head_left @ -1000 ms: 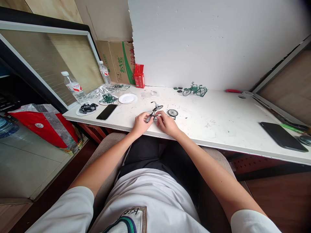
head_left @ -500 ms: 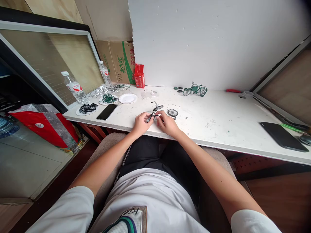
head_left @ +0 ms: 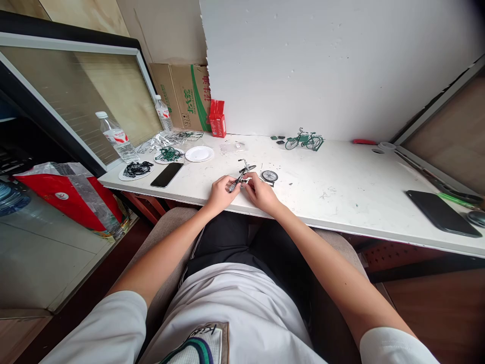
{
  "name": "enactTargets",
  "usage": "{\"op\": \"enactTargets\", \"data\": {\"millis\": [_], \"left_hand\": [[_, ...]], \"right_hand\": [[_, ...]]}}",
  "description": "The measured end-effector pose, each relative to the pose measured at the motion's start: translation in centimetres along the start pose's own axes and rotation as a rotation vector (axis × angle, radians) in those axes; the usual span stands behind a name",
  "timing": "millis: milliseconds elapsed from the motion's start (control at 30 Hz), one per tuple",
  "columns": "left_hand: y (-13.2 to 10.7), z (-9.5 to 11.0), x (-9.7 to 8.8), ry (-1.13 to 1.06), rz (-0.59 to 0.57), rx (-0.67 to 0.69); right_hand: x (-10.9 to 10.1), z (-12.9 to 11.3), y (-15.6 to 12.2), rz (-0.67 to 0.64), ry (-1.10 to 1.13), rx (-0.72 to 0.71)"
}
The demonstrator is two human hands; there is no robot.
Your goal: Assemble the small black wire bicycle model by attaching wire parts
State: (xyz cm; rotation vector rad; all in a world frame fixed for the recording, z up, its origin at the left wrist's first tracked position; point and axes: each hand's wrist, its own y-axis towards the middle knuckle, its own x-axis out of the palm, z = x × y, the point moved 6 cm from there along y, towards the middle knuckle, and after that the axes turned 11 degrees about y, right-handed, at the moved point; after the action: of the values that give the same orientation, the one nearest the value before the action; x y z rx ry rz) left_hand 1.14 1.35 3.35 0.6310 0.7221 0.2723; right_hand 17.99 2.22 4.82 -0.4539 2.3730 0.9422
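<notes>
Between my two hands, just above the table's front edge, is a small black model bicycle, tilted, with its handlebar and one wheel pointing away from me. The fingers of my left hand are closed on its near end. My right hand is pinched at the frame's right side; fingers hide what exactly they grip there. A loose spoked model wheel lies on the table just right of my right hand, with a small dark part beside it partly hidden.
A finished-looking green model bicycle stands at the back. To the left are a phone, a plate of black parts, a plate of green parts, a white plate and a water bottle. Another phone lies right.
The model bicycle's handlebar end has shifted slightly to the right and turned a little. Both hands stay in nearly the same place, with small finger movements.
</notes>
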Motion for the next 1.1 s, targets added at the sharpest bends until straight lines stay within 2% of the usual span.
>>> {"op": "enactTargets", "data": {"millis": [167,400,833,1100], "left_hand": [[0.1,-0.3,0.1,-0.041,-0.019,-0.034],[0.1,-0.2,0.1,-0.046,-0.016,-0.029],[0.1,-0.1,0.0,-0.041,-0.013,-0.035],[0.1,-0.1,0.0,-0.039,-0.017,-0.032]], "right_hand": [[-0.4,0.4,0.1,0.036,0.085,0.029],[-1.0,0.6,0.3,0.104,0.054,0.080],[-1.2,0.2,0.2,0.173,0.117,-0.007],[-1.1,-0.4,0.2,0.120,0.113,-0.078]]}}
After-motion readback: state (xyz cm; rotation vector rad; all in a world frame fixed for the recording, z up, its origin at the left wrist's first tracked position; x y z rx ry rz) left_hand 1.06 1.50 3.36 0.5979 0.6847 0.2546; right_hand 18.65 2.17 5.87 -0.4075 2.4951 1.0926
